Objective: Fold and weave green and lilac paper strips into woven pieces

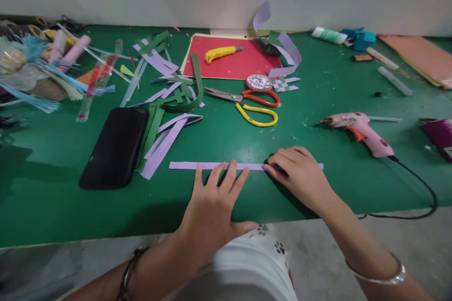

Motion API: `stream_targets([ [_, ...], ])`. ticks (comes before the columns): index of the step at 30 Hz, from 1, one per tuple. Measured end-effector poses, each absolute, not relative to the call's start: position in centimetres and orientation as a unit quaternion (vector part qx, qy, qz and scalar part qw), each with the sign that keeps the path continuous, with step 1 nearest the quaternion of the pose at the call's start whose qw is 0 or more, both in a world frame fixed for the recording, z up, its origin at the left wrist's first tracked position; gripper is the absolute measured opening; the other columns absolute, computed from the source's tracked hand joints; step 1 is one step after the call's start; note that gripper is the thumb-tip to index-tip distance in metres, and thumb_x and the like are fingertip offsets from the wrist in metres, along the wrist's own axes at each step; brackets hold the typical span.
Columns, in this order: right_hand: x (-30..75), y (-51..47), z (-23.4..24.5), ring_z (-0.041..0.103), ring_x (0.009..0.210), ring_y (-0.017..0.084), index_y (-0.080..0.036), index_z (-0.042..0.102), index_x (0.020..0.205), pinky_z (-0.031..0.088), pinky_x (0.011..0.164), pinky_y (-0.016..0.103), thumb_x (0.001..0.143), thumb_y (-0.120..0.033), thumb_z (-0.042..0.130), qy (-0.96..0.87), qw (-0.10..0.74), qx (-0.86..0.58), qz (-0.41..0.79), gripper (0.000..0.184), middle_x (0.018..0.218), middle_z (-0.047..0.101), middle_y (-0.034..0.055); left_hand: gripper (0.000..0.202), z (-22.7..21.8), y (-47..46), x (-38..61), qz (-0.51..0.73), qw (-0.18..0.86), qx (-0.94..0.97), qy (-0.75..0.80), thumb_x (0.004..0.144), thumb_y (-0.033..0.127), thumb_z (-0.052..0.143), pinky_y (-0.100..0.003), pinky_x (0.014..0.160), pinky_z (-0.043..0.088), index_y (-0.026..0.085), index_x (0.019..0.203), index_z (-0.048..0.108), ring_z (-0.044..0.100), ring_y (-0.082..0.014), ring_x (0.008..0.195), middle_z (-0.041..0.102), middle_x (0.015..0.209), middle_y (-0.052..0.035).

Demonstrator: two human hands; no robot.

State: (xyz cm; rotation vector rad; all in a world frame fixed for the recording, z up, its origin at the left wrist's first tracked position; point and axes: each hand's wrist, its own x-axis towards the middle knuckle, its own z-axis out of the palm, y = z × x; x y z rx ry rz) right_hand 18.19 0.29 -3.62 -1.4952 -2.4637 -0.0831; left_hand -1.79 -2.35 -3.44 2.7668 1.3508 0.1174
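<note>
A narrow purple strip (256,167) lies flat near the front edge of the green tabletop (226,138), running left to right. Left hand (213,200): palm down, fingers spread, fingertips resting on the strip; its grip stands apart, clamped on nothing. Right hand (300,174): fingers curled over the strip close to its right end. A dark item (271,155) shows partly at those fingers; from where I stand I cannot tell what it is, nor whether that grip is closed on it. Noted nearby: a folded purple piece (167,143) beside a black phone (115,148), left; scissors (238,98) beyond the hands; a pink glue gun (360,127), right, nozzle pointing left.
</note>
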Motion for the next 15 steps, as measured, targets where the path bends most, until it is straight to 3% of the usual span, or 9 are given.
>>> stream_targets([
  [9,18.7,0.3,-3.6,0.048,0.056,0.012,-0.018,0.050,0.061,0.036,0.069,0.027,0.084,-0.034,0.043,-0.841,0.162,-0.516,-0.020,0.029,0.055,0.052,-0.0008,0.075,-3.4,-2.3,-1.7,0.044,0.037,0.896,0.440,0.068,0.067,0.042,-0.057,0.087,0.031,0.020,0.127,0.039,0.044,-0.0327,0.104,0.048,0.125,-0.0112],
  [15,20.2,-0.1,-3.2,0.046,0.055,0.012,-0.019,0.050,0.063,0.036,0.063,0.027,0.084,-0.036,0.042,-0.828,0.182,-0.529,0.046,0.028,0.055,0.050,-0.0006,0.075,-3.3,-2.3,-1.8,0.039,0.035,0.899,0.436,0.069,0.066,0.040,-0.057,0.087,0.030,0.019,0.127,0.040,0.044,-0.0336,0.104,0.048,0.124,-0.0119],
])
